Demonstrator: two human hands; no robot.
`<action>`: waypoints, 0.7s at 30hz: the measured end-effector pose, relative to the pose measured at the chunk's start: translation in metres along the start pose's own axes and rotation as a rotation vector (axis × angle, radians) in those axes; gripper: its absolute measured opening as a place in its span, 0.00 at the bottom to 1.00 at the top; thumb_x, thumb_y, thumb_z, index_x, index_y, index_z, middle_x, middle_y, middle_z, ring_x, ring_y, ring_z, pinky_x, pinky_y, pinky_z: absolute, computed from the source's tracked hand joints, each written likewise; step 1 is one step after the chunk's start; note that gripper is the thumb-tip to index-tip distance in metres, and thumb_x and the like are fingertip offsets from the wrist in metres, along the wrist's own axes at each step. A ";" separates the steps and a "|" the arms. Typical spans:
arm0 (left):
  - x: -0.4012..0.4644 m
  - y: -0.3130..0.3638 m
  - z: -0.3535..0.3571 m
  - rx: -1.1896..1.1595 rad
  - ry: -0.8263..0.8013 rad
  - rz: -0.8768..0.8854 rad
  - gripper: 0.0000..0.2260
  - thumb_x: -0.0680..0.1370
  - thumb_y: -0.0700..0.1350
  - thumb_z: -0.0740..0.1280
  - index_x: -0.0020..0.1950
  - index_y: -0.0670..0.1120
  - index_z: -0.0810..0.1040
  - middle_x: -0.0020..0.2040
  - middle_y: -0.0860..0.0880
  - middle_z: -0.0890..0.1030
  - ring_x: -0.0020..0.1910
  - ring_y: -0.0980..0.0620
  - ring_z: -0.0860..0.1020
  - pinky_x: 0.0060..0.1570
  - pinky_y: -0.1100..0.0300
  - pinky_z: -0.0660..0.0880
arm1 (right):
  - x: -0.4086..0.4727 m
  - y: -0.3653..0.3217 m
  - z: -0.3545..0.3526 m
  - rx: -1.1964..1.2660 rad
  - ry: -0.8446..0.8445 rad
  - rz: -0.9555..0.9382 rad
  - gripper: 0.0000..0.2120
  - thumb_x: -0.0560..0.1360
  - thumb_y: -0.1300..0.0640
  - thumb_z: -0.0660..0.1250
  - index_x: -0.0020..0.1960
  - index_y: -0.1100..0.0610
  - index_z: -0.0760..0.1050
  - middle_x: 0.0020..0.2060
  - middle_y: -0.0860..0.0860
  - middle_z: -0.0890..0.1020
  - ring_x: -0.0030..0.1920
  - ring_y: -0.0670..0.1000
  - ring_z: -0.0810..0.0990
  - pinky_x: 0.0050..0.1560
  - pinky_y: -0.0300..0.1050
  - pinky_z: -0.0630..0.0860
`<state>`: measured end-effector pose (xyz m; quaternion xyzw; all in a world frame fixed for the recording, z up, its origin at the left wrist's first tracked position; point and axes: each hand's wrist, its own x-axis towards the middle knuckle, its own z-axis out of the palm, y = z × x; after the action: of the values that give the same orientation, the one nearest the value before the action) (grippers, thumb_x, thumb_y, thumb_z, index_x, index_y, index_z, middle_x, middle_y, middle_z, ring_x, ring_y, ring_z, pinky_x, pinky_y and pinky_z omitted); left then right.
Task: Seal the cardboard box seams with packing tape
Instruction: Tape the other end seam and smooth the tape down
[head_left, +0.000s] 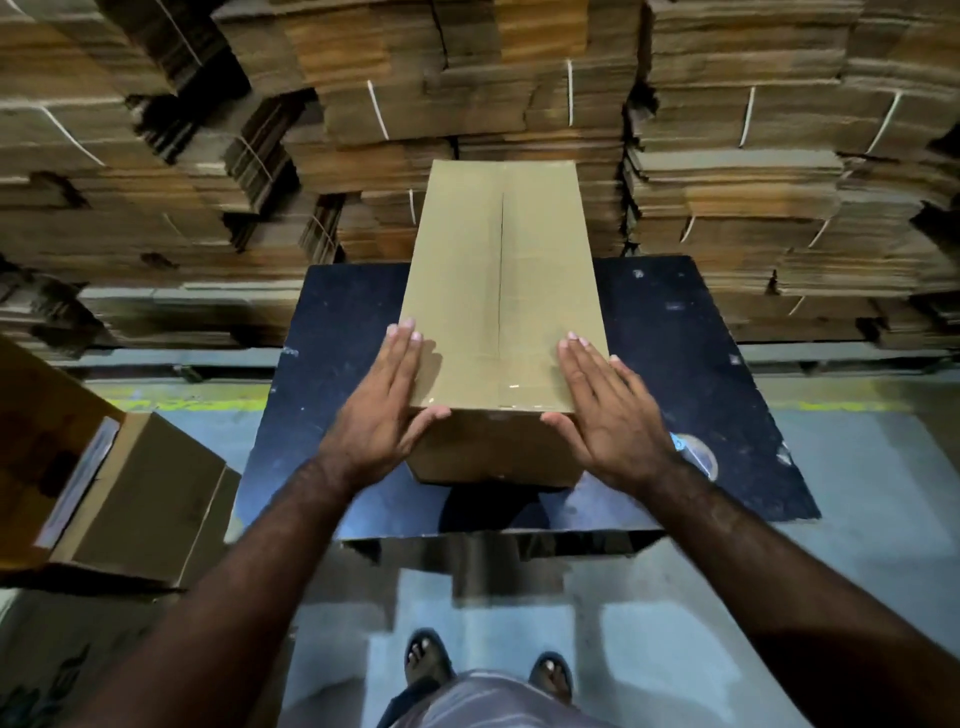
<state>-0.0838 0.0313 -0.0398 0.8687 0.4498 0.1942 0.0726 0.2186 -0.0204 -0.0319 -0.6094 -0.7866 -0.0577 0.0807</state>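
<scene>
The cardboard box (498, 291) stands lengthwise on the dark desk (675, 364), its long axis running from 6 o'clock toward 12 o'clock, away from the person. Both hands lie flat and open against its near end, fingers straight and together, gripping nothing. The left hand (387, 410) presses the box's edge at about 8 o'clock, with the thumb tucked along the near top corner; the right hand (605, 410) mirrors it at about 4 o'clock. Held this way, the palms seem to square the box and keep the flaps down, or to rub something flat along the near edge.

The centre seam (500, 270) runs down the middle of the top. A faint glossy strip (506, 387) at the near end looks like clear tape already laid over the seam and folded over the front edge, though how far it reaches toward 12 o'clock cannot be told. The far part of the seam shows as a dark open line, so it may be unsealed.

A roll of tape (698, 454) lies on the desk just beyond the right wrist, at about 4 o'clock, near enough to pick up without letting the box drift. Another box (140, 499) sits at 8 o'clock off the desk, and bundled stacks of flat cardboard (467, 93) fill the background at 12 o'clock.
</scene>
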 end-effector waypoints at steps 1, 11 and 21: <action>0.002 0.005 0.000 -0.097 -0.004 -0.098 0.43 0.80 0.67 0.56 0.82 0.38 0.49 0.83 0.43 0.45 0.82 0.47 0.44 0.79 0.51 0.52 | 0.003 0.005 -0.001 0.028 -0.002 0.010 0.36 0.82 0.36 0.47 0.80 0.59 0.51 0.79 0.54 0.55 0.79 0.51 0.52 0.76 0.53 0.55; 0.019 0.049 0.001 -0.248 -0.049 -0.331 0.50 0.73 0.76 0.50 0.81 0.39 0.51 0.83 0.46 0.41 0.80 0.48 0.53 0.72 0.50 0.63 | 0.014 0.049 0.004 0.189 -0.127 -0.026 0.39 0.79 0.32 0.38 0.81 0.55 0.48 0.80 0.52 0.50 0.79 0.49 0.43 0.76 0.50 0.38; -0.013 0.070 0.006 -0.195 -0.045 -0.321 0.40 0.77 0.59 0.63 0.81 0.39 0.53 0.83 0.46 0.43 0.80 0.55 0.48 0.71 0.65 0.53 | -0.031 0.034 0.004 0.343 -0.005 0.007 0.36 0.80 0.37 0.44 0.79 0.60 0.56 0.79 0.56 0.57 0.79 0.53 0.50 0.78 0.54 0.43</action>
<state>-0.0353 -0.0195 -0.0273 0.7787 0.5600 0.2032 0.1966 0.2591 -0.0402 -0.0422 -0.5896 -0.7830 0.0793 0.1816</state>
